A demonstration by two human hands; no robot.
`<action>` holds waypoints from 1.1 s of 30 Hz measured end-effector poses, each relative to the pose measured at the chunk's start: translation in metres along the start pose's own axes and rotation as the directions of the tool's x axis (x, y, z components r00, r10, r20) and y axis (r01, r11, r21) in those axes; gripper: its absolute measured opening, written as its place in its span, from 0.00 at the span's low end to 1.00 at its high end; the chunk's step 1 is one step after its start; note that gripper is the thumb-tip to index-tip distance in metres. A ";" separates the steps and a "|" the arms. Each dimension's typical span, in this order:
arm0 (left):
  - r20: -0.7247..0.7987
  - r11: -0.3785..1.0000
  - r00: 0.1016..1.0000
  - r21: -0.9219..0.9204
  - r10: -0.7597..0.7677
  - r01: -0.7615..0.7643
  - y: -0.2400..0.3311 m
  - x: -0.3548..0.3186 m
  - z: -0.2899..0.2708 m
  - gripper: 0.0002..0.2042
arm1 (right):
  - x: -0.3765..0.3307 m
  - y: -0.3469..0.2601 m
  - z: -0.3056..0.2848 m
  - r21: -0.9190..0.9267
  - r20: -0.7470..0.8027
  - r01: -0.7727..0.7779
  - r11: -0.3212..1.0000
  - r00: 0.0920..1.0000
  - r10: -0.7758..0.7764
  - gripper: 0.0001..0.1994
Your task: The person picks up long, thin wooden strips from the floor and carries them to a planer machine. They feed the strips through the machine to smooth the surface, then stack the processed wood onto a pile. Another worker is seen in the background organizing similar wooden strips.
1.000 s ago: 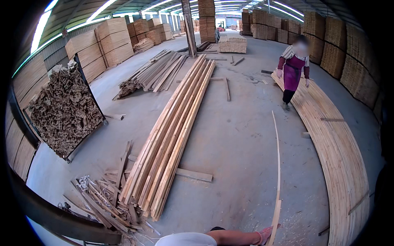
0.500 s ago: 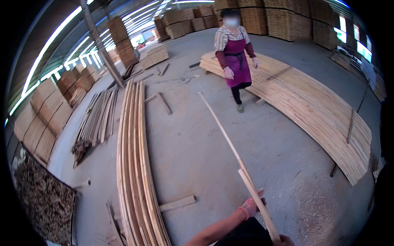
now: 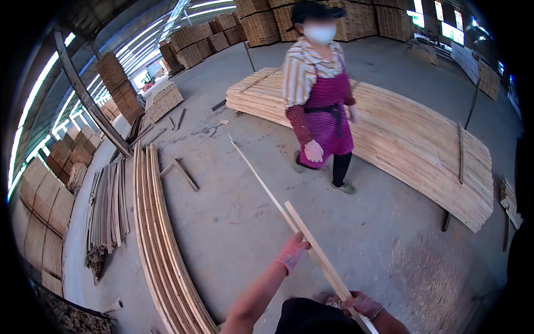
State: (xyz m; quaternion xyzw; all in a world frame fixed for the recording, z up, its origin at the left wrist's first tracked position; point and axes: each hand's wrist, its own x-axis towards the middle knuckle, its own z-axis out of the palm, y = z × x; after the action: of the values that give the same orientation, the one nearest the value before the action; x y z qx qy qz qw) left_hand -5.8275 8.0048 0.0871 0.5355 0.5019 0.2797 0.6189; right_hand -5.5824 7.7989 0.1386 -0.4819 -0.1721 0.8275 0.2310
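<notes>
Two pale wooden strips lie alongside each other in my gloved hands. A long thin wooden strip (image 3: 261,182) reaches far ahead over the floor, and a shorter, wider wooden strip (image 3: 328,268) lies on its right. My left hand (image 3: 293,251), closed, grips the strips near the shorter one's far end. Closer to my body, my right hand (image 3: 362,305) is wrapped round them. Their near ends run out of view at the lower edge.
A co-worker in a purple apron (image 3: 329,111) walks just ahead. Behind them a wide low stack of boards (image 3: 411,133) curves to the right. Long planks (image 3: 158,234) lie at left, beside rough strips (image 3: 108,206). A post (image 3: 89,97) stands beyond; loose wood pieces (image 3: 185,174) lie nearby.
The co-worker has come much closer. My view has shifted, and both hands with the strips now show higher in the picture, with more of my right hand visible.
</notes>
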 end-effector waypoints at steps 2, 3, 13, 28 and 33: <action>0.016 0.925 0.966 -0.285 -0.258 0.251 -0.018 -0.002 0.001 0.24 | 0.026 0.002 -0.003 0.087 0.023 0.029 0.996 0.999 -0.031 0.18; 0.038 0.808 0.915 -0.455 -0.403 0.374 -0.027 -0.003 0.002 0.24 | 0.030 -0.003 0.005 -0.007 -0.032 0.027 1.000 0.999 -0.027 0.18; 0.244 0.072 0.772 -0.934 -0.587 0.350 -0.083 0.044 -0.004 0.28 | 0.080 0.008 0.008 -0.345 -0.221 -0.097 0.934 0.975 0.019 0.20; 0.046 0.567 0.865 -0.738 -0.499 0.366 -0.176 0.185 -0.109 0.25 | 0.227 -0.078 0.041 -0.665 -0.251 -0.201 0.720 0.967 0.038 0.31; 0.371 0.204 0.781 -0.827 -0.503 0.524 -0.125 0.171 -0.147 0.26 | 0.207 -0.120 0.058 -0.318 -0.214 -0.290 0.903 0.949 0.229 0.27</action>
State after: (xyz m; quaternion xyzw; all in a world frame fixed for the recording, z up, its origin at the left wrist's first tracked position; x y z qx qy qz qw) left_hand -5.9288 8.1781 -0.0742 -0.0802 0.4106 0.2764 0.8652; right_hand -5.6959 8.0092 0.0785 -0.6030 -0.2283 0.7631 0.0441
